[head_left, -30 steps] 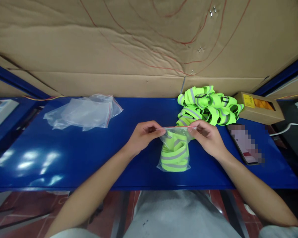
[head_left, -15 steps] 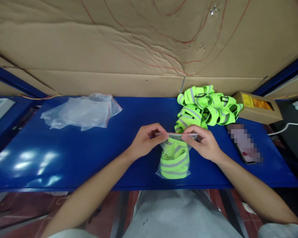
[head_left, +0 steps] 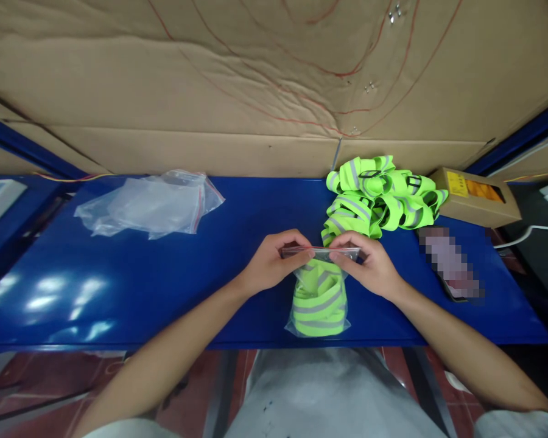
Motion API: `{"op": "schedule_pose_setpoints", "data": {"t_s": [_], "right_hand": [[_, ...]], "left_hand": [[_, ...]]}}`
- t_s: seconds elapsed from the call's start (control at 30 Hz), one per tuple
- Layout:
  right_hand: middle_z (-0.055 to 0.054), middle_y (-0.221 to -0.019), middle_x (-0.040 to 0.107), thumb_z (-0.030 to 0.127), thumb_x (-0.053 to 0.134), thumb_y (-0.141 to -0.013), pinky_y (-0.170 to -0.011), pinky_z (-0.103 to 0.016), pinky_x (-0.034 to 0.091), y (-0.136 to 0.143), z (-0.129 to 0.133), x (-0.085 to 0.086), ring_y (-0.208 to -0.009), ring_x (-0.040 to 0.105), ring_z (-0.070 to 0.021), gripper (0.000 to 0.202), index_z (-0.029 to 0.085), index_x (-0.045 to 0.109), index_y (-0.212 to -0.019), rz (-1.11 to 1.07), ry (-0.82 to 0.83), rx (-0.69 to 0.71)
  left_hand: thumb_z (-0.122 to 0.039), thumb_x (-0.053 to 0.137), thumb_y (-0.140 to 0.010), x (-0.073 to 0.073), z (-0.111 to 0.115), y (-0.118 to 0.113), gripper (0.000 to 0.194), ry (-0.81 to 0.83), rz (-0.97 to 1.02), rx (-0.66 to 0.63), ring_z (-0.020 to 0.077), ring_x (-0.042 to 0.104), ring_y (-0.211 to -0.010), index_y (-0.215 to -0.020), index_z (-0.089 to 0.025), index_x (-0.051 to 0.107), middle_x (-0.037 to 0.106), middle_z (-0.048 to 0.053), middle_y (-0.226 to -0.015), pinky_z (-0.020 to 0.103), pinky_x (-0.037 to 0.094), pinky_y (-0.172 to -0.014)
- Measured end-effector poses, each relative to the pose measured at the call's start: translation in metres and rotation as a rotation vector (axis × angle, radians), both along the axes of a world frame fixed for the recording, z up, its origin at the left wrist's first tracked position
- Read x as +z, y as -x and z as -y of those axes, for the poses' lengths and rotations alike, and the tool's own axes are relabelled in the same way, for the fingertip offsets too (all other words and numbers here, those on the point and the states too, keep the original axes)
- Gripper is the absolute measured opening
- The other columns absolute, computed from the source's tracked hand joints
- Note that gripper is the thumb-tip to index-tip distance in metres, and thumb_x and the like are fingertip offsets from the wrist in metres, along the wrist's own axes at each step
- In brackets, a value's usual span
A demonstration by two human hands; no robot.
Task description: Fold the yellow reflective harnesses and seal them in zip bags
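Observation:
A clear zip bag (head_left: pixel 296 325) is held by its red-lined top edge, near the front of the blue table. Inside it lies a folded neon-yellow reflective strap (head_left: pixel 320 304) with grey stripes. My left hand (head_left: pixel 278 258) pinches the bag's top edge left of the middle, thumb towards me. My right hand (head_left: pixel 365 261) pinches the same edge on the other side, a short gap away. Both hands are closed on the plastic. Just beyond them is a heap of similar reflective straps (head_left: pixel 383 194) with black buckles.
A stack of clear zip bags (head_left: pixel 155 204) lies on the left of the blue table (head_left: pixel 155 292). At the right are a phone (head_left: pixel 452 264) with a blurred screen and a small cardboard box (head_left: pixel 479 198). A cardboard wall (head_left: pixel 210 109) rises along the back.
My hands have drawn slightly closer together along the bag's top edge. The bag's lower end sits a little nearer to me.

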State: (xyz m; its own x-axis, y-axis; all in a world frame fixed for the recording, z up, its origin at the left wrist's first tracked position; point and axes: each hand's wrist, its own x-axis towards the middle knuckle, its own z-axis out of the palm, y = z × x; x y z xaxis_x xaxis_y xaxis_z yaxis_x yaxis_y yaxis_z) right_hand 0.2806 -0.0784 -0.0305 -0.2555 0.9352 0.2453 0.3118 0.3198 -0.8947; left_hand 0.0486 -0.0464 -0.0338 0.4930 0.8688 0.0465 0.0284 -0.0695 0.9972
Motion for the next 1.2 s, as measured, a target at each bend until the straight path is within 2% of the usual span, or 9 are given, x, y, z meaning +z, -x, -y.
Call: {"op": "schedule_pose_setpoints", "data": {"t_s": [0.3,0.47,0.6,0.7,0.83,0.93,1.07,1.2], "right_hand": [[0.001,-0.077,0.067,0.022,0.07,-0.091,-0.056,-0.022,0.043,0.005,0.004,-0.001,-0.063,0.057,-0.0106,0.006,0.02,0.068,-0.086,0.036,-0.087,-0.001],[0.0,-0.081,0.071,0.025,0.071,-0.091,-0.059,-0.023,0.046,0.004,0.002,-0.001,-0.067,0.062,-0.0118,0.005,0.02,0.07,-0.091,0.04,-0.03,-0.026],[-0.001,-0.084,0.074,0.028,0.074,-0.089,-0.062,-0.024,0.048,-0.001,0.001,0.002,-0.071,0.066,-0.0137,0.009,0.02,0.074,-0.092,0.076,0.006,-0.012],[0.0,-0.077,0.071,0.027,0.071,-0.091,-0.058,-0.024,0.046,0.0,0.001,0.003,-0.065,0.062,-0.0122,0.009,0.019,0.072,-0.085,0.118,-0.049,0.018],[0.0,-0.077,0.068,0.022,0.068,-0.092,-0.062,-0.024,0.047,0.004,0.004,0.003,-0.067,0.061,-0.0121,0.007,0.02,0.069,-0.086,0.158,-0.148,0.049],[0.0,-0.078,0.068,0.024,0.066,-0.094,-0.064,-0.025,0.048,0.005,0.004,0.003,-0.069,0.062,-0.013,0.007,0.02,0.068,-0.087,0.168,-0.126,0.049],[-0.003,-0.085,0.073,0.031,0.066,-0.096,-0.061,-0.026,0.047,-0.001,0.0,0.003,-0.071,0.064,-0.0147,0.013,0.02,0.071,-0.094,0.189,-0.035,0.05],[-0.002,-0.081,0.074,0.04,0.066,-0.097,-0.054,-0.025,0.042,-0.014,-0.008,0.001,-0.06,0.055,-0.0123,0.022,0.021,0.076,-0.095,0.213,0.05,-0.022]], "left_hand": [[-0.028,0.074,-0.086,-0.001,0.001,-0.005,0.014,-0.124,-0.065,0.005,0.0098,0.057,-0.07,-0.085,-0.014,0.071,0.064,0.001,-0.08,0.021,0.043,-0.065],[-0.03,0.074,-0.088,-0.001,0.002,-0.004,0.016,-0.182,-0.054,0.022,0.0102,0.057,-0.07,-0.085,-0.015,0.07,0.064,0.002,-0.081,0.021,0.043,-0.064],[-0.029,0.073,-0.088,-0.002,0.002,-0.005,0.015,-0.164,-0.074,-0.006,0.0104,0.058,-0.071,-0.087,-0.015,0.07,0.063,0.001,-0.082,0.021,0.044,-0.066],[-0.028,0.074,-0.087,-0.005,0.002,-0.007,0.014,-0.136,-0.08,-0.033,0.0114,0.061,-0.076,-0.09,-0.015,0.072,0.067,0.003,-0.086,0.022,0.046,-0.069],[-0.031,0.075,-0.088,-0.007,0.005,-0.009,0.016,-0.136,-0.048,-0.032,0.0111,0.06,-0.073,-0.088,-0.014,0.073,0.066,0.003,-0.084,0.022,0.046,-0.065],[-0.033,0.076,-0.088,-0.007,0.006,-0.01,0.018,-0.147,-0.036,-0.025,0.0118,0.061,-0.074,-0.088,-0.015,0.074,0.067,0.004,-0.085,0.022,0.046,-0.065],[-0.039,0.076,-0.087,-0.007,-0.009,-0.002,0.024,-0.081,-0.075,-0.075,0.0132,0.064,-0.076,-0.09,-0.015,0.077,0.072,0.006,-0.086,0.022,0.047,-0.066],[-0.047,0.077,-0.085,-0.009,-0.037,0.019,0.034,0.013,-0.225,-0.174,0.0153,0.067,-0.075,-0.096,-0.014,0.079,0.077,0.007,-0.087,0.024,0.05,-0.068]]}}
